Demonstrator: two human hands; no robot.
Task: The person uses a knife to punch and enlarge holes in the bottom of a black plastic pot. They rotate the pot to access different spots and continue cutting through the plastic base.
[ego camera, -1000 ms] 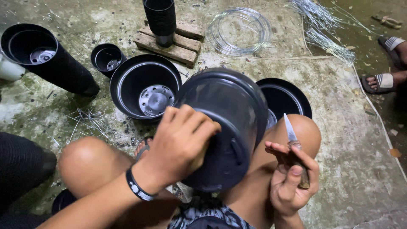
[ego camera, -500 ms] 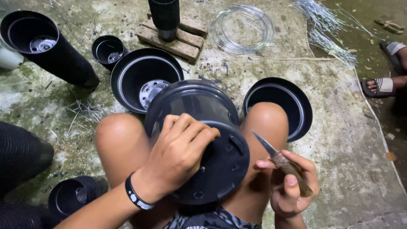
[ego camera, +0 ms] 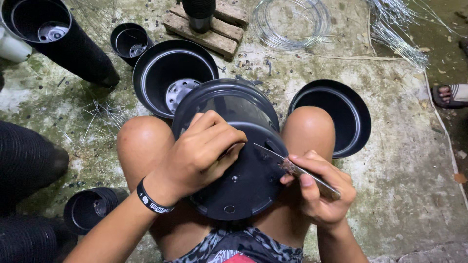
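Note:
A black plastic pot (ego camera: 243, 146) lies on its side between my knees, its holed bottom facing me. My left hand (ego camera: 200, 153), with a black wristband, grips the pot's side and bottom edge. My right hand (ego camera: 319, 190) holds a small knife (ego camera: 292, 168), whose blade tip touches the pot's bottom near its right edge.
Two open black pots (ego camera: 173, 78) (ego camera: 336, 114) stand on the concrete floor beyond my knees. Stacks of black pots (ego camera: 53, 41) (ego camera: 27, 160) lie at the left. A wooden block (ego camera: 209, 29), a coil of clear wire (ego camera: 292, 22) and loose wires (ego camera: 395, 27) sit farther back. Another person's sandalled foot (ego camera: 451, 95) is at the right.
The knife has swung from pointing up beside my knee to pressing its tip against the pot's bottom. The pot has come lower between my knees, still held by my left hand.

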